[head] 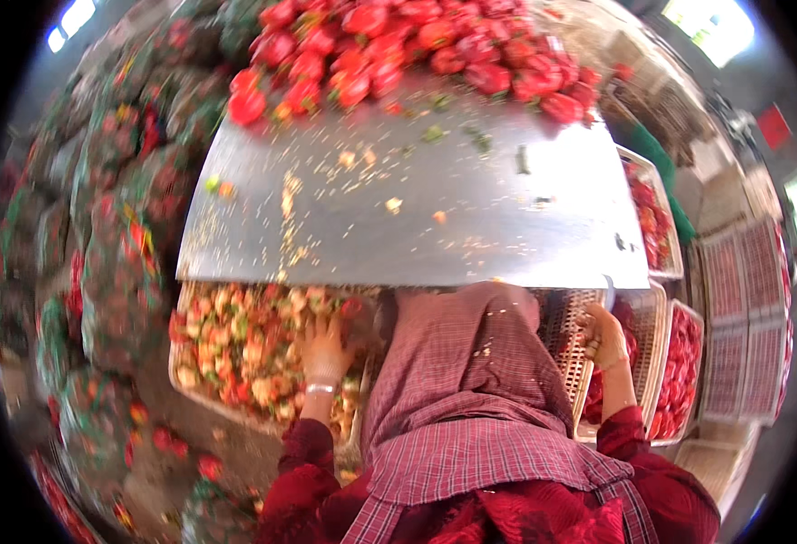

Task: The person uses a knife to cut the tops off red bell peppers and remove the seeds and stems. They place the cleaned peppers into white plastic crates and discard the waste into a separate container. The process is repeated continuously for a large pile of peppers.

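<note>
My left hand [324, 345], fingers spread, is over a crate [215, 409] heaped with cut red and pale pepper cores [235, 340]. Some blur hides whether its fingertips touch them. On the other side of my lap, my right hand [602, 336] is curled at the rim of a slatted plastic crate [579, 353]. A slim curved grey blade [608, 291], apparently a knife, rises from that hand; its handle is hidden. Ahead of me a metal tabletop [385, 238] carries scattered seeds and scraps, with a pile of red bell peppers [371, 47] along its far side.
Net sacks of peppers [123, 279] crowd the left side. Loose peppers [209, 467] lie on the floor. To the right are crates of red peppers [677, 370], stacked crates [742, 319] and green netting [674, 183]. My checked apron [473, 435] covers my lap between the crates.
</note>
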`<state>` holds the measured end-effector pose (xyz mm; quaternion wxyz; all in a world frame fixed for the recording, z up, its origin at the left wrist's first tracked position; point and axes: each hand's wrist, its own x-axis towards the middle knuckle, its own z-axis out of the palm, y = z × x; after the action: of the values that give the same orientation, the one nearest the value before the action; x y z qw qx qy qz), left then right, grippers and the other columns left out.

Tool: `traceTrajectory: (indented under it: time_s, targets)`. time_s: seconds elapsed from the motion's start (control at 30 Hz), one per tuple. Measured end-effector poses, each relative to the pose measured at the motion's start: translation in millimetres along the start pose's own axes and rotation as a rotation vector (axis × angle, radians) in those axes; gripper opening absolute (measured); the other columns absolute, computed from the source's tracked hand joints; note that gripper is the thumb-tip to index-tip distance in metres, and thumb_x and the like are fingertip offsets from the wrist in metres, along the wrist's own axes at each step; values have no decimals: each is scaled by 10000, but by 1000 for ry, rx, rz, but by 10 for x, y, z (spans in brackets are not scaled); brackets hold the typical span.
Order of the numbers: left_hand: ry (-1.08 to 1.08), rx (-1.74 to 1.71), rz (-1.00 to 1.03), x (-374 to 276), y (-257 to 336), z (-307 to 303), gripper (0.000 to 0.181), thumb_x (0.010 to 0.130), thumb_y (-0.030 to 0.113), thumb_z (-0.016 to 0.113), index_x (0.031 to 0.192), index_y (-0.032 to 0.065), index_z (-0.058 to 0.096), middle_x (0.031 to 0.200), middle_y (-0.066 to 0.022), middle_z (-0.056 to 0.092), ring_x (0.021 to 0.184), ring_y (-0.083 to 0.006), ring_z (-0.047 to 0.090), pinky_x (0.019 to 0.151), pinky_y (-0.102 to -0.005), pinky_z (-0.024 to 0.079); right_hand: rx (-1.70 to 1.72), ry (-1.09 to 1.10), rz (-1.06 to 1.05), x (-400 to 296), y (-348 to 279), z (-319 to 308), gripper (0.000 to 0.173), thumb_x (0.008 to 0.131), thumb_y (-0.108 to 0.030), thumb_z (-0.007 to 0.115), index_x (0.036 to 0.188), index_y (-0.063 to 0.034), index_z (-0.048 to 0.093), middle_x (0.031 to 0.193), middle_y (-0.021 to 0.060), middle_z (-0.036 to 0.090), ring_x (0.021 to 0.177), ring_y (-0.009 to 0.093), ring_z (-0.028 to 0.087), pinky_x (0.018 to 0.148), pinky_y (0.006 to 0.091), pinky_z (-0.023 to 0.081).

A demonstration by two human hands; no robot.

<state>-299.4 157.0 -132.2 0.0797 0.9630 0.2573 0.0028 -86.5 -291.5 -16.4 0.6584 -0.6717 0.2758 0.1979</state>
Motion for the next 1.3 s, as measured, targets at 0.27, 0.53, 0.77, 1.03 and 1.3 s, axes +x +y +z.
traceTrajectory:
  time_s: [0.27,0.53,0.77,1.03,1.3]
  targets:
    - [-46,56,13,-660,-305,-51,535,788,333,675,1277,149,562,1232,-98,585,1200,-314,482,939,-524,417,126,-6,-63,-151,25,-351,231,865,-292,642,884,-68,594,610,18,568,419,127,518,326,239,349]
    - [-219,-60,-247,271,-87,-951,336,850,301,586,1037,44,691,888,-205,687,909,-380,659,878,-470,491,421,-140,-350,148,-593,-714,194,851,-193,635,998,-81,578,685,64,592,466,117,526,414,225,429]
    - [86,-358,439,1849,907,-1159,282,855,186,685,1090,35,644,1042,-142,656,891,-260,661,770,-364,521,-114,-185,-203,1610,-1065,-113,167,925,-278,569,980,-122,547,742,-8,535,574,135,512,491,300,438]
    - [76,-523,554,3974,2183,-915,390,880,265,676,1205,62,601,1170,-153,638,1004,-288,645,872,-377,505,-63,-93,-483,3105,-2399,582,183,891,-259,584,957,-99,523,660,23,487,506,129,487,403,309,414]
    - [31,-377,533,5481,4006,-868,775,777,491,660,1408,83,470,1403,-163,511,1274,-300,516,1072,-392,395,-164,-83,-578,3961,-2651,1084,213,880,-322,626,895,-119,565,632,-14,462,489,94,440,422,264,359]
